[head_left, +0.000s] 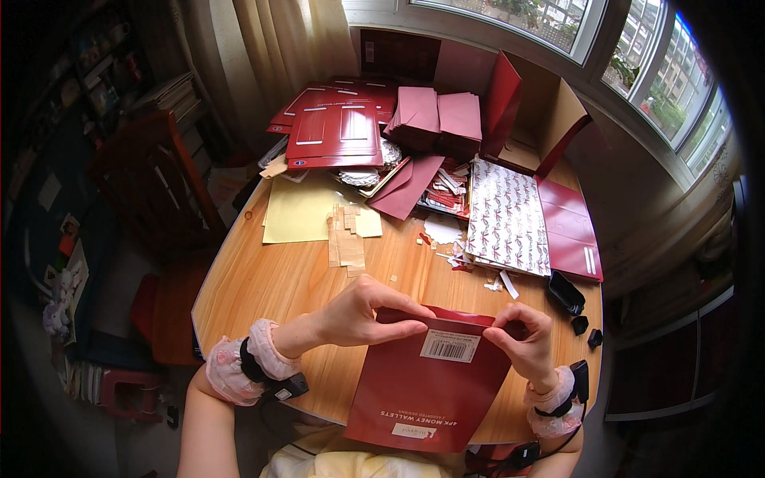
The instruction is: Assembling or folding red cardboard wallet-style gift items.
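Observation:
A flat dark-red cardboard sleeve (pixel 422 390) with a white barcode label stands tilted at the table's near edge, its print upside down to me. Its upper rim gapes a little between my hands. My left hand (pixel 370 315) pinches that rim near the middle, thumb in front and fingers behind. At the rim's right corner, my right hand (pixel 522 338) grips with thumb and bent fingers. Whatever lies inside the sleeve is hidden. Beyond the left hand, strips of tan tape (pixel 345 239) lie over a yellow sheet (pixel 299 211).
Red printed sleeves (pixel 335 131) are piled at the back left, beside stacks of pink envelopes (pixel 438 111). An open red box (pixel 550 111) stands by the window. Patterned white sheets (pixel 506 215) lie at right, with paper scraps and a black case (pixel 566 292) nearby.

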A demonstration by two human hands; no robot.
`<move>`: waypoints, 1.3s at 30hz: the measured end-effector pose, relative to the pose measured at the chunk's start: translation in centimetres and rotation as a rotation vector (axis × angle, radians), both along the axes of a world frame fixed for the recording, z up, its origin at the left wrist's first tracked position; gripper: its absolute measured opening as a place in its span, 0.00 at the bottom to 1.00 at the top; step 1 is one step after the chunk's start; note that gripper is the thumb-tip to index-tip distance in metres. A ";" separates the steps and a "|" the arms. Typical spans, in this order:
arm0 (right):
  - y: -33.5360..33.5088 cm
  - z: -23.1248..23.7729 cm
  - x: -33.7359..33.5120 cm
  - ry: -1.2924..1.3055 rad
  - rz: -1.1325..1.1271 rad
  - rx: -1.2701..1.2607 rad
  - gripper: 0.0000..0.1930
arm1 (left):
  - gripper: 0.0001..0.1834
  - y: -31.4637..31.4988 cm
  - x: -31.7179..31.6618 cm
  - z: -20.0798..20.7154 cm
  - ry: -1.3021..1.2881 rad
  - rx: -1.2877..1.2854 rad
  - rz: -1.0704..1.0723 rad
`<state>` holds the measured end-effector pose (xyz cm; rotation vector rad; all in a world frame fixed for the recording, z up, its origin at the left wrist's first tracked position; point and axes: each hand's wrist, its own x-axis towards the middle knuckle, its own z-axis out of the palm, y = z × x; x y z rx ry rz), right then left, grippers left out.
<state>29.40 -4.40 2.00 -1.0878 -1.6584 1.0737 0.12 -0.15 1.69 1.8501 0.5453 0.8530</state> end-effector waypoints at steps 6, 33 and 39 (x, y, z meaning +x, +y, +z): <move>0.1 -0.1 -0.2 -0.049 -0.019 0.024 0.07 | 0.11 0.3 0.4 -1.5 -0.108 0.044 0.031; 0.8 -2.2 -0.6 0.079 -0.030 -0.027 0.04 | 0.07 1.4 0.7 -3.8 -0.170 -0.216 0.032; 0.6 -1.8 -0.6 0.045 -0.022 0.078 0.04 | 0.07 1.3 0.7 -3.8 -0.182 -0.225 0.036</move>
